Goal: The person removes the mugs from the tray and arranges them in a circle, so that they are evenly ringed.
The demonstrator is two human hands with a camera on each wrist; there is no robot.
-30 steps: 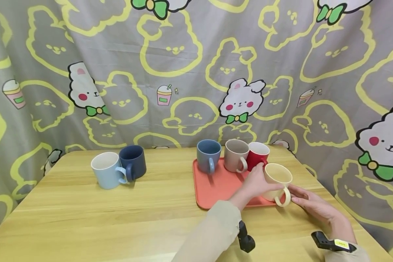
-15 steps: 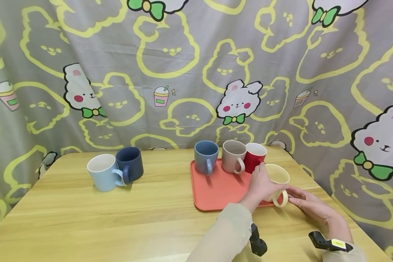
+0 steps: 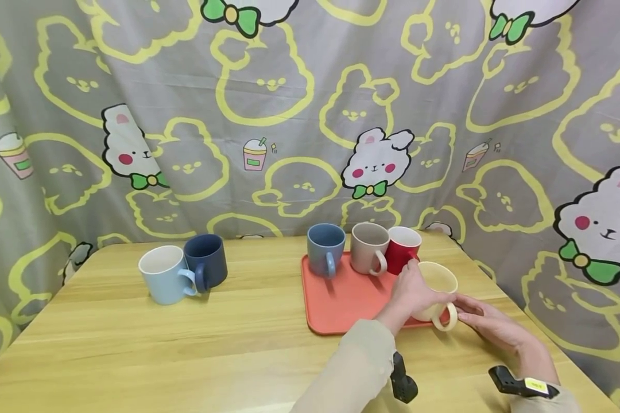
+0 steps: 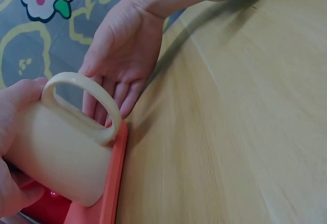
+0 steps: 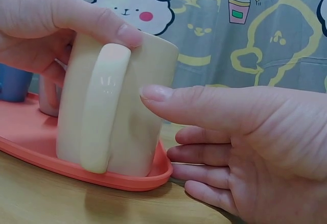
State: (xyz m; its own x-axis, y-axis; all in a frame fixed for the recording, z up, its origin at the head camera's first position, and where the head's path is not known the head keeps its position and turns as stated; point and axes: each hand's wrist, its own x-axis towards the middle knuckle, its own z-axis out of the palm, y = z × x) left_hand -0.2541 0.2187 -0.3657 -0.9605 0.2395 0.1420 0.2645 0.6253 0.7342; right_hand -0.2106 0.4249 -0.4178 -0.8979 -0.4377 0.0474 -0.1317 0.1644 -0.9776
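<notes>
Left sleeve point(image 3: 348, 364), on my remote feed: pale beige, plain cloth, soft creases near the cuff point(image 3: 374, 338). Right sleeve point(image 3: 547, 400) same beige; I get only its end at the lower edge. Left wrist unit point(image 3: 404, 381) black, angular, lower end rounded. Right wrist unit point(image 3: 507, 381) black too, with yellow label point(image 3: 536, 386), its dark print too small for me to read. Left hand point(image 3: 412, 291), right hand point(image 3: 491, 326): both bare.

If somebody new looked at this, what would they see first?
Probably the cartoon-bunny curtain behind the table. Next, maybe the bright orange-red tray on the table's right side. At its front right corner, the left hand grips a cream mug, with the right hand beside it.
</notes>
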